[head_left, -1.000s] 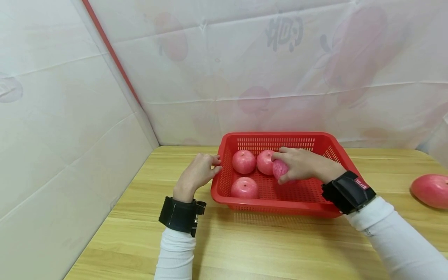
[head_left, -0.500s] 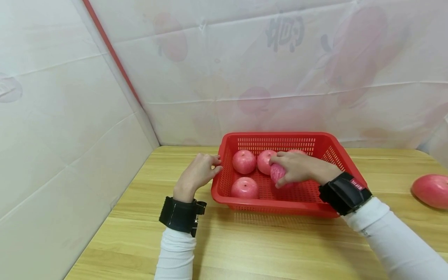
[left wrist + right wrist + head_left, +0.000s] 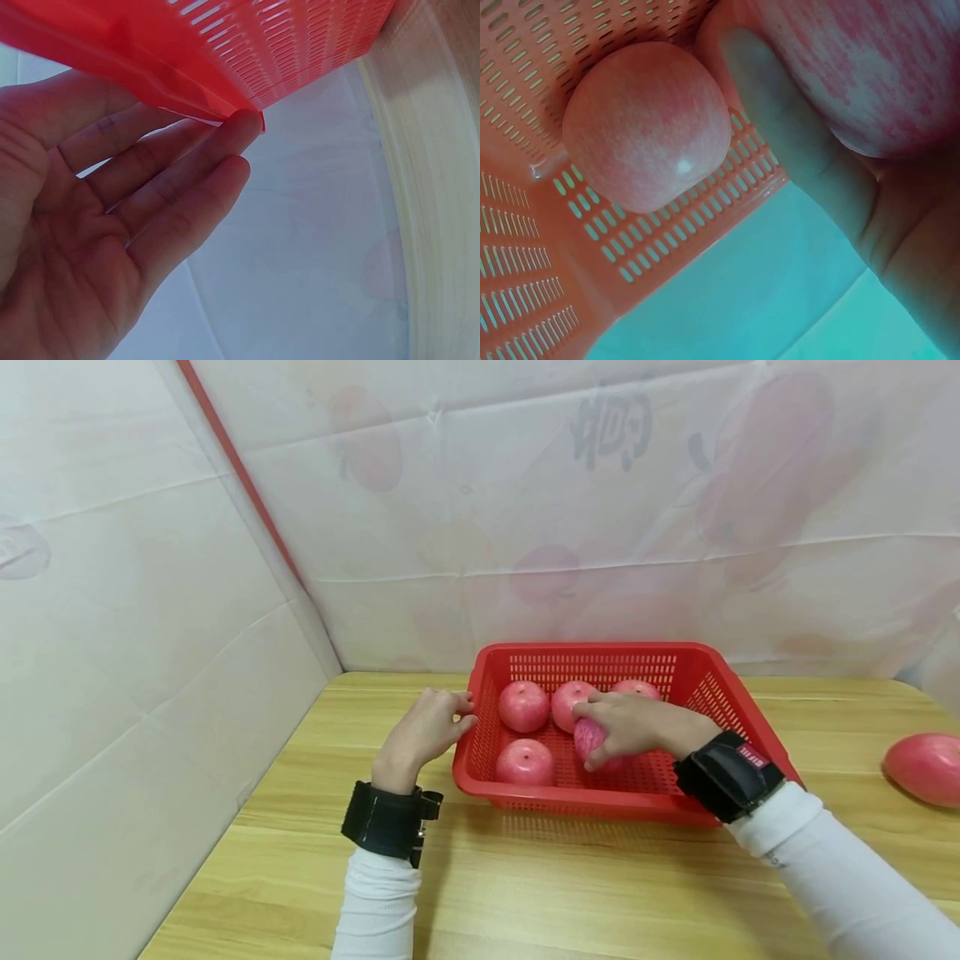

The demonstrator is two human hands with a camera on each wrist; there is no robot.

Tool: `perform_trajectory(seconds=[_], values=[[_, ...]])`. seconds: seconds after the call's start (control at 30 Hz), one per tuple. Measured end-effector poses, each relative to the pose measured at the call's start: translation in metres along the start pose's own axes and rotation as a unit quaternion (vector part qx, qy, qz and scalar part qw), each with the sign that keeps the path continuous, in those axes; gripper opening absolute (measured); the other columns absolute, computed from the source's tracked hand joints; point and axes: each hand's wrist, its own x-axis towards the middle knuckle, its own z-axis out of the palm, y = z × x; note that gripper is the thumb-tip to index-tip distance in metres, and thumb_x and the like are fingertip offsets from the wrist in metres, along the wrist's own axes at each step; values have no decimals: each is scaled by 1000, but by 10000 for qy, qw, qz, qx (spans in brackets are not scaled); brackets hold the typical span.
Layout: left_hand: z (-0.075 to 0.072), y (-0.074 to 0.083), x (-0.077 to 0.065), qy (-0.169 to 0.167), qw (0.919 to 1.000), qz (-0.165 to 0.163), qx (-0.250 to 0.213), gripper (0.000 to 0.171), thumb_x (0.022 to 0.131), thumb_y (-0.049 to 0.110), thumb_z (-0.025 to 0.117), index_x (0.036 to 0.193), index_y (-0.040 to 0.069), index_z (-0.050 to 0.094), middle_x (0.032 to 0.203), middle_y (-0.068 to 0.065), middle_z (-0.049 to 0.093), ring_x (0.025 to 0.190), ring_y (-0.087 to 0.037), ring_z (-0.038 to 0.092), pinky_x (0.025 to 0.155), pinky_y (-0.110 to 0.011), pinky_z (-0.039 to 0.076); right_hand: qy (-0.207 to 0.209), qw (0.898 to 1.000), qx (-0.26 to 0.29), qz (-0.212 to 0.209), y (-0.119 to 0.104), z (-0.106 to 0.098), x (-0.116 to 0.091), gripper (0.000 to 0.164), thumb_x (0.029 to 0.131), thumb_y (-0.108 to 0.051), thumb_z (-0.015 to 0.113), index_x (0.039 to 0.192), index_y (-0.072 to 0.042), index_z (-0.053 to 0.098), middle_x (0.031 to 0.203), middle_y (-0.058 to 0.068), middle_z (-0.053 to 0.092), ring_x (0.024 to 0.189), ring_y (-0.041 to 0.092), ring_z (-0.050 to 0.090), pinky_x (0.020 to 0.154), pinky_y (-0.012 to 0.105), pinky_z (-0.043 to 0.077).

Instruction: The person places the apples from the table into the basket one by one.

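A red slotted plastic basket (image 3: 600, 802) sits on the wooden table. Over its middle, my right hand (image 3: 637, 727) grips a streaked pink apple (image 3: 589, 739), thumb along the near side; the right wrist view shows this apple (image 3: 877, 67) close up, partly hidden by the thumb. Inside the basket are a back-left apple (image 3: 523, 706), a middle one partly behind the fingers (image 3: 596, 697), a back apple (image 3: 636, 687) and a front-left apple (image 3: 526, 763). My left hand (image 3: 423, 731) touches the basket's left rim; its fingers (image 3: 191, 199) lie fairly straight at the rim's underside.
On the right of the table (image 3: 562, 893) lies a red oval fruit (image 3: 926, 768). A pale cloth wall (image 3: 420, 543) with faint fruit prints stands behind, and a side wall (image 3: 150, 677) rises at the left.
My right hand has moved slightly left and toward me with the apple, uncovering another apple at the basket's back. The left hand has stayed at the rim.
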Motion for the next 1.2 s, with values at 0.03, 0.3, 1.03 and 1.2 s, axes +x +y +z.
perform_trajectory(seconds=[0.03,0.3,1.03,1.2], values=[[0,0,0,-1,10000,-2,-6,21,85,9,64,104,3,69,109,-14,63,85,-18,63,59,-19,48,-3,10000,-7,-7,0,1,1,69,71,-39,73,127,-7,49,128,22,43,114,37,44,89,59,36],[1,0,0,-22,10000,4,9,21,85,8,63,104,3,69,110,-14,63,87,-18,62,57,-20,47,-146,9999,52,-43,0,4,3,61,71,-38,74,120,-9,52,123,19,47,111,32,46,89,55,38],[0,1,1,27,10000,63,40,20,85,8,64,103,4,70,109,-13,64,77,-14,61,57,-19,46,-606,9975,357,27,-1,4,3,69,68,-40,75,125,-11,51,127,13,48,115,31,43,92,52,37],[0,1,0,22,10000,49,6,20,85,8,64,103,4,70,108,-13,64,80,-15,62,58,-19,47,-628,9973,378,-52,-1,4,2,68,68,-37,76,126,-11,51,126,12,48,115,30,43,93,50,38]])
